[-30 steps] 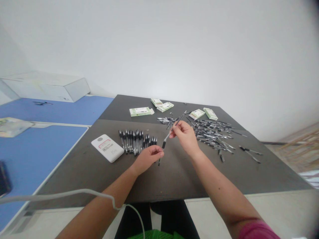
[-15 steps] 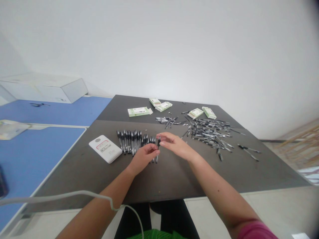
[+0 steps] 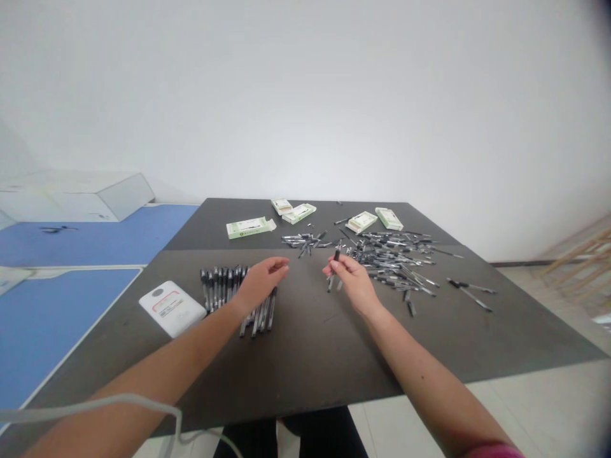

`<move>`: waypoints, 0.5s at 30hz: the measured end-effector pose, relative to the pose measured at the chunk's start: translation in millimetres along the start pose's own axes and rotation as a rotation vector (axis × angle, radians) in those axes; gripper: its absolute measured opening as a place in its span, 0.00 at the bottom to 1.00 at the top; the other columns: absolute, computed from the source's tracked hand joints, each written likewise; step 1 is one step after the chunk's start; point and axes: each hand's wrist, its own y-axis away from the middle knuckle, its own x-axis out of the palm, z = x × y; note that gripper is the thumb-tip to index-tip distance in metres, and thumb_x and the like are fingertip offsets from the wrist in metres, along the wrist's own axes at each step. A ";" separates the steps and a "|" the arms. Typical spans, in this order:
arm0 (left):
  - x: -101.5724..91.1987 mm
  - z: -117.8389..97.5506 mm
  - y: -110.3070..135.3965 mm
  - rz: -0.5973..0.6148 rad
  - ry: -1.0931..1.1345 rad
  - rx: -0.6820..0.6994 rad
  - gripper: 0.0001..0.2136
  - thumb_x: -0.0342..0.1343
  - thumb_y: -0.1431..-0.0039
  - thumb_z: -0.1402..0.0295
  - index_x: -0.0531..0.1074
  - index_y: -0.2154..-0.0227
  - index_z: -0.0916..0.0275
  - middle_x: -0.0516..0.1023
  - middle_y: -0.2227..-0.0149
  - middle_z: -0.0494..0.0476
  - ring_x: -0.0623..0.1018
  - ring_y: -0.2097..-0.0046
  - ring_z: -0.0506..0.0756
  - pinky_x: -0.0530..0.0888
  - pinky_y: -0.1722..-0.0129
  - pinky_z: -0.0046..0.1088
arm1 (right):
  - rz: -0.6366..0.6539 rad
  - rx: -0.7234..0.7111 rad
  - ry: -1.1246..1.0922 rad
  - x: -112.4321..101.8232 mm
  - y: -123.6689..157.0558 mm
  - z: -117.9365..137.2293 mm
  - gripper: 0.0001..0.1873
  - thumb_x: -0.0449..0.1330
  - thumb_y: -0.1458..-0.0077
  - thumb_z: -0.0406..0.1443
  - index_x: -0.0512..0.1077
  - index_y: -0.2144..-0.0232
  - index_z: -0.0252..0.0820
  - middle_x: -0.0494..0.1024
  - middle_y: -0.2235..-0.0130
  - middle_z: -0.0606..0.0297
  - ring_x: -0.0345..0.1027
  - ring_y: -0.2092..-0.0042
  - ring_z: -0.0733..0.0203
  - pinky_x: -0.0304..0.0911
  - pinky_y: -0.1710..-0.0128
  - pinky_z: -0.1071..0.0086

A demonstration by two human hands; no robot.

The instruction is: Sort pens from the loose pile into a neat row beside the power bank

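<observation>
Left hand: my left hand point(image 3: 260, 283) lies palm down over the right end of the row of pens point(image 3: 229, 286), with the fingers loose and spread and nothing held. I cannot tell whether the palm presses on the pens or only covers them.
Right hand: my right hand point(image 3: 352, 283) is closed in a fingertip pinch on a black pen point(image 3: 334, 266).
Black pen: it is just above the dark table point(image 3: 310, 343), near the middle. It stands steeply, with its upper end pointing away from me, between the row and the loose pile.
Row of pens: the pens lie side by side and touching, left of centre.
Loose pile: a tangled heap of pen parts point(image 3: 396, 257) lies right of my right hand, and a smaller scatter point(image 3: 305, 240) lies farther back.
Boxes: four small green boxes point(image 3: 251, 227) lie flat along the far side.
White device: a flat white device point(image 3: 170, 307) lies just left of the row.
Left edge: a blue table point(image 3: 71, 305) adjoins the dark one, and a pale cable point(image 3: 143, 404) crosses my forearm.
</observation>
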 end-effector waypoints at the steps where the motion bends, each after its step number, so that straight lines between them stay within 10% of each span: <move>1: 0.8 1.8 -17.4 -0.022 -0.090 0.024 0.17 0.51 0.45 0.62 0.73 0.55 0.63 0.80 0.63 0.56 0.78 0.62 0.55 0.71 0.57 0.31 | -0.070 -0.004 0.001 -7.9 -4.5 -5.3 0.14 0.58 0.48 0.44 0.72 0.63 0.41 0.78 0.70 0.65 0.70 0.67 0.63 0.63 0.60 0.67; 9: 45.6 11.4 -145.5 0.025 -0.719 0.222 0.14 0.47 0.41 0.67 0.75 0.58 0.62 0.77 0.57 0.60 0.73 0.54 0.57 0.68 0.54 0.30 | -0.297 0.008 0.071 -31.2 -6.6 -26.5 0.15 0.57 0.48 0.44 0.73 0.63 0.40 0.77 0.69 0.64 0.71 0.66 0.61 0.63 0.61 0.66; 15: 74.2 21.3 -182.1 0.212 -0.865 0.266 0.10 0.51 0.45 0.68 0.78 0.69 0.61 0.77 0.62 0.60 0.74 0.58 0.56 0.67 0.57 0.27 | -0.322 0.038 0.083 -36.0 -0.8 -16.4 0.15 0.56 0.46 0.44 0.72 0.63 0.41 0.76 0.70 0.65 0.71 0.65 0.60 0.63 0.61 0.67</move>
